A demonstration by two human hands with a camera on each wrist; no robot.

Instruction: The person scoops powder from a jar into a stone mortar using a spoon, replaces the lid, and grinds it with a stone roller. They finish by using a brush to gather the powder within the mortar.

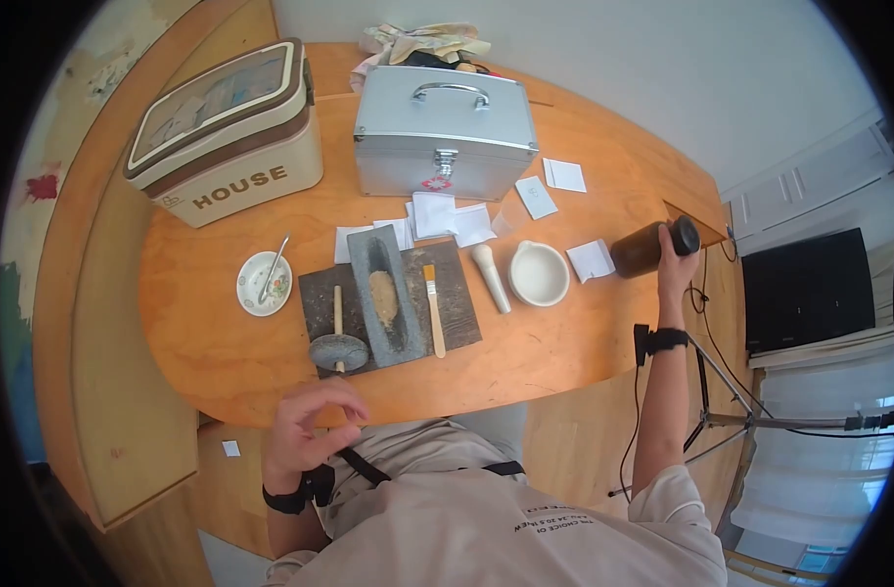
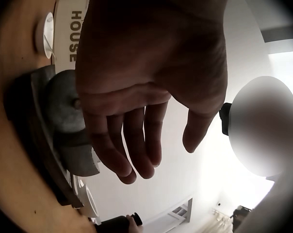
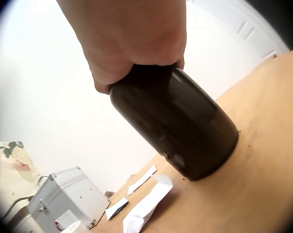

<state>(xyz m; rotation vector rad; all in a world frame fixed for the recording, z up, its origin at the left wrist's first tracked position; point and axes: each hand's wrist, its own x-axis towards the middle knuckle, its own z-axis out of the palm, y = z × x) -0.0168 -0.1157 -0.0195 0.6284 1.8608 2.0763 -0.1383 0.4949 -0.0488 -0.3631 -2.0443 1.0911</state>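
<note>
Firstly, right hand (image 1: pixel 676 264): fingers curled and clamped round the top of the jar (image 1: pixel 640 250), just below its black lid (image 1: pixel 686 235). Jar: dark brown, glossy, upright on the table (image 1: pixel 202 352) towards its right end. Left hand (image 1: pixel 298 430): fingers lightly bent, slightly apart, thumb well clear of them, raised off the near edge.

Nearest the jar: one folded paper (image 1: pixel 591 261), white, just beside it. Next, one mortar (image 1: pixel 539 295), white; one pestle (image 1: pixel 490 278), white, lying alongside.

Nearest the left hand: one stone wheel (image 1: pixel 341 354) on a wooden handle (image 1: pixel 338 308). Beside it, one stone trough (image 1: pixel 405 338), containing tan powder (image 1: pixel 383 296), on a dark board (image 1: pixel 458 303). Right of the trough, same board: one brush (image 1: pixel 434 311), wooden-handled.

Further left: one patterned dish (image 1: pixel 249 292), with spoon (image 1: pixel 274 271). At the back: one silver case (image 1: pixel 447 132); one cream box (image 1: pixel 241 186), lettered HOUSE.
</note>
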